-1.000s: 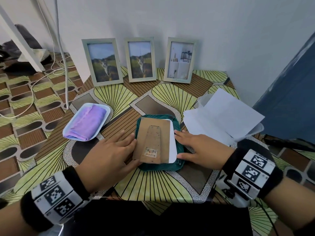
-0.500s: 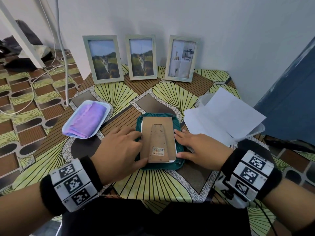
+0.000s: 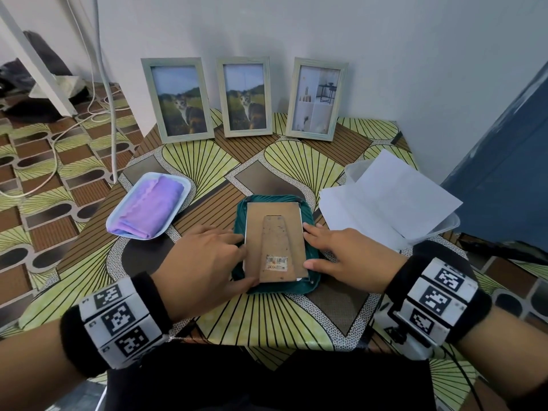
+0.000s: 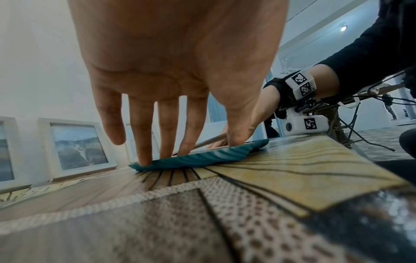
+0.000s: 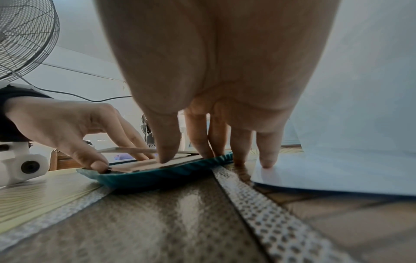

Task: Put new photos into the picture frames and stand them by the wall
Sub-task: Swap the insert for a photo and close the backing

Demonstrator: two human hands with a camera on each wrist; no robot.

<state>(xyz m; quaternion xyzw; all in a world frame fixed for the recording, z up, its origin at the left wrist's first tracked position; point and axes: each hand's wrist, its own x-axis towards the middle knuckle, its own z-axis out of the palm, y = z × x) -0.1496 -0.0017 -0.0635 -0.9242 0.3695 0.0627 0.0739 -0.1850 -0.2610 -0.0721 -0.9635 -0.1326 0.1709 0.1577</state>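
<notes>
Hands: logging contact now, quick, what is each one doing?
Left hand: open, fingers pressing the frame backing board.
Right hand: open, fingers against the board's edge.

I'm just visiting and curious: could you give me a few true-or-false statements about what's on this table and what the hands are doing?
1. Three picture frames stand by the wall. True: left frame, middle frame, right frame.
2. All three show a cat. False: the right frame shows a room.
3. The purple cloth lies in a white tray. True.
4. The frame back stands upright. False: it lies flat in the green tray.
5. The left hand and right hand touch its sides. True.
</notes>
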